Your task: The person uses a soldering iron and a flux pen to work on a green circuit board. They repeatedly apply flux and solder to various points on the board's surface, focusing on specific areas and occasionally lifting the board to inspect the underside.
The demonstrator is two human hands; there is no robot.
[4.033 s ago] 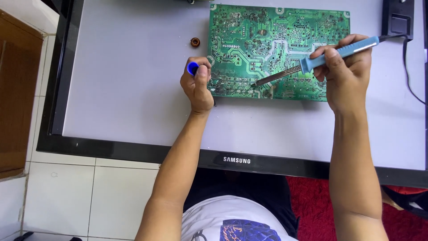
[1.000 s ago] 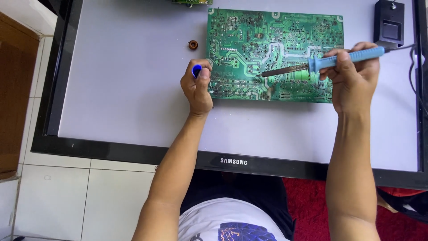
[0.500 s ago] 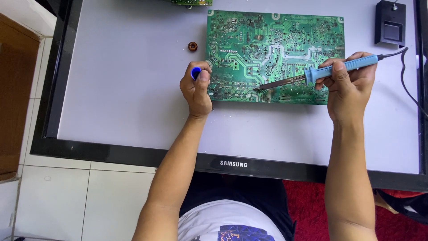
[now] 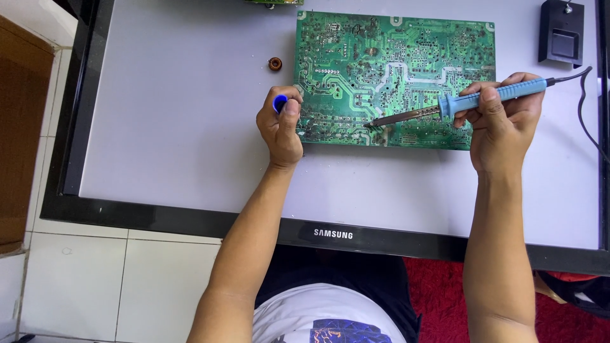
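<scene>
Soldering iron (image 4: 470, 103) tip has dropped lower on circuit board (image 4: 394, 76)

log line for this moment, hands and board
left hand: grips blue tool at board edge | right hand: holds soldering iron, tip on circuit board

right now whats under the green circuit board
The green circuit board lies flat on a pale grey panel with a black frame. Whatever is directly beneath the board is covered.
</scene>
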